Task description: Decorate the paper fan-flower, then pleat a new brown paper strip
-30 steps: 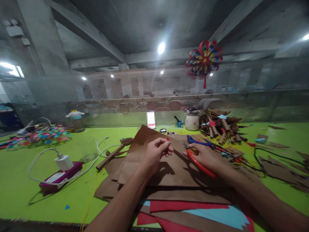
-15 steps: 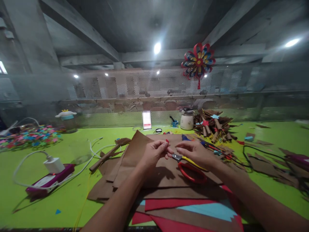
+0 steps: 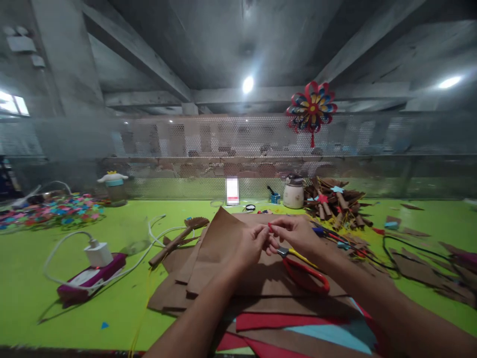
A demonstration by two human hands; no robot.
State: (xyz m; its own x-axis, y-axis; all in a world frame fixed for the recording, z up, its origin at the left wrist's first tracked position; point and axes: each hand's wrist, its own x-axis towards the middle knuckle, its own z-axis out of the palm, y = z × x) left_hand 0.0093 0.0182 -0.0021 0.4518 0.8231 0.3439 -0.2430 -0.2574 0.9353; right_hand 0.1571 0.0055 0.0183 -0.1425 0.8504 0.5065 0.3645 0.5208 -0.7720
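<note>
- Pinching a tiny red piece [image 3: 269, 226] between both hands over the brown paper stack [image 3: 238, 258], near the middle of the table [image 3: 55, 258]; judged best worked with fingertips close and wrists steady.
- Left hand [image 3: 255, 246]: fingers curled in, thumb and forefinger closed on the red piece.
- Right hand [image 3: 298, 234]: fingertips closed on the same piece from the other side.
- Red-handled scissors [image 3: 303, 271] lie on the brown paper, just under the right wrist, unheld.
</note>
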